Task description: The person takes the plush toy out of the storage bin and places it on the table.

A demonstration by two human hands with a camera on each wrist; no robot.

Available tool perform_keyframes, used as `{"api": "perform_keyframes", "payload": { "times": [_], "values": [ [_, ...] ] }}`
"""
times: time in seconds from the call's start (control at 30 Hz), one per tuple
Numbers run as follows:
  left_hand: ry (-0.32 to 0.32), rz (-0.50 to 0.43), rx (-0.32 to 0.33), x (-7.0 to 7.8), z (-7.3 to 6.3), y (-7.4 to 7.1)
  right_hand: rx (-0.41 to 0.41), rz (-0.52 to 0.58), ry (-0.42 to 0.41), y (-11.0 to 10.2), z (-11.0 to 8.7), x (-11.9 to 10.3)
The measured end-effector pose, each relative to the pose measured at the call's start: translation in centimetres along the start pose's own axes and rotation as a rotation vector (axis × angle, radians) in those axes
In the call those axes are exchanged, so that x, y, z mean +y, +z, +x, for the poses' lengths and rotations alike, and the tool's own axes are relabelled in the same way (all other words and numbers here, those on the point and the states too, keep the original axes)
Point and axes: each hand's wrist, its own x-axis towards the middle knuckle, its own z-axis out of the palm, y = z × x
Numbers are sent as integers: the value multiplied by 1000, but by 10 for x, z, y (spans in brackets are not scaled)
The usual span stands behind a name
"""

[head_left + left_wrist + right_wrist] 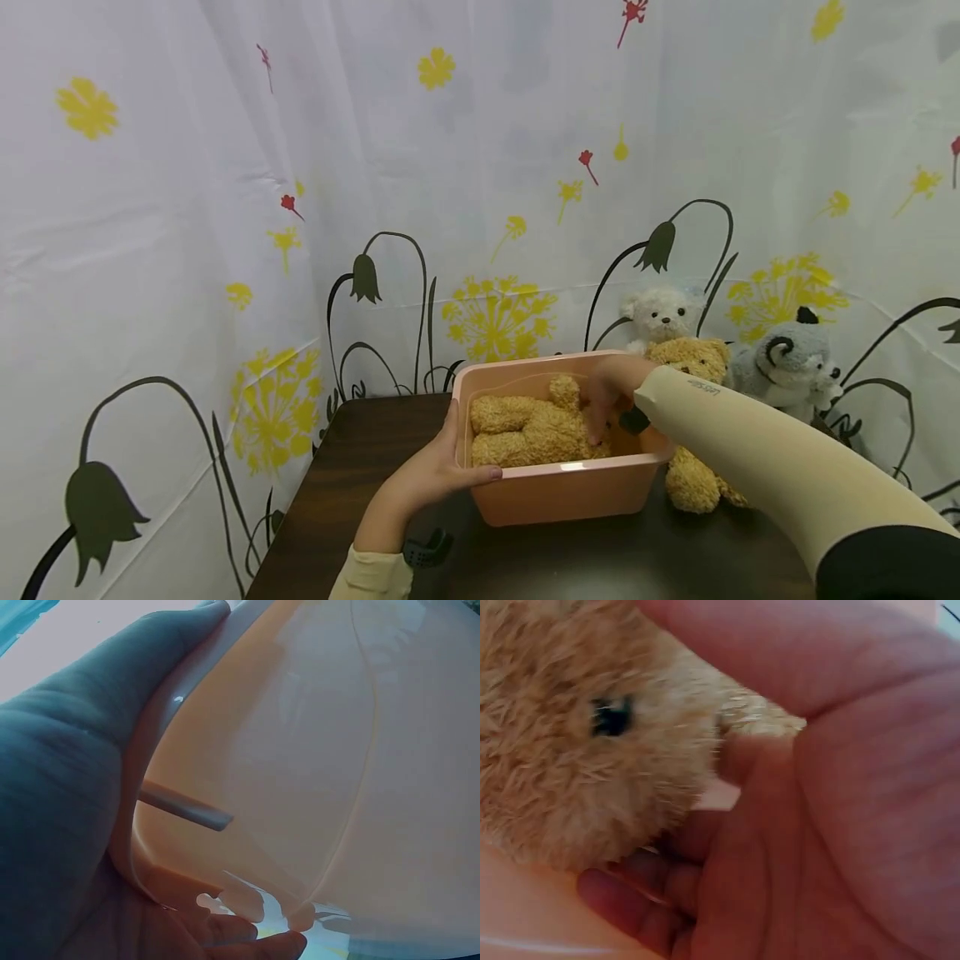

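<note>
A pink plastic bin point(562, 500) stands on the dark table, with a curly golden-brown teddy bear point(525, 433) lying inside it. My left hand point(431, 475) grips the bin's left end, thumb along the near rim; close up in the left wrist view, the fingers wrap the bin wall point(300, 750). Reaching in from the right, my right hand point(617, 387) holds the bear's head. In the right wrist view the fingers curl beneath the fuzzy head point(562, 780), beside a dark eye, with the thumb over the top. From the head view, this hand hides most of the bear's head.
Right of the bin sit a second golden-brown teddy bear point(693, 483), a white plush bear point(663, 312) behind it and a grey-and-white plush animal point(787, 367). The dark wooden table point(375, 442) extends left of the bin. A flower-printed curtain point(187, 167) hangs behind.
</note>
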Motion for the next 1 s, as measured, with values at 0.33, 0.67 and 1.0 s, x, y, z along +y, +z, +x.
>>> {"api": "perform_keyframes", "payload": {
  "times": [0.33,0.67,1.0],
  "values": [
    [2,25,0,6,-1,4,42,-102,-12,14,13,11],
    [11,-8,-6,6,-1,2,148,25,-142,15,-6,14],
    [7,-39,5,6,-2,-2,355,-115,-245,9,-31,-8]
  ]
}}
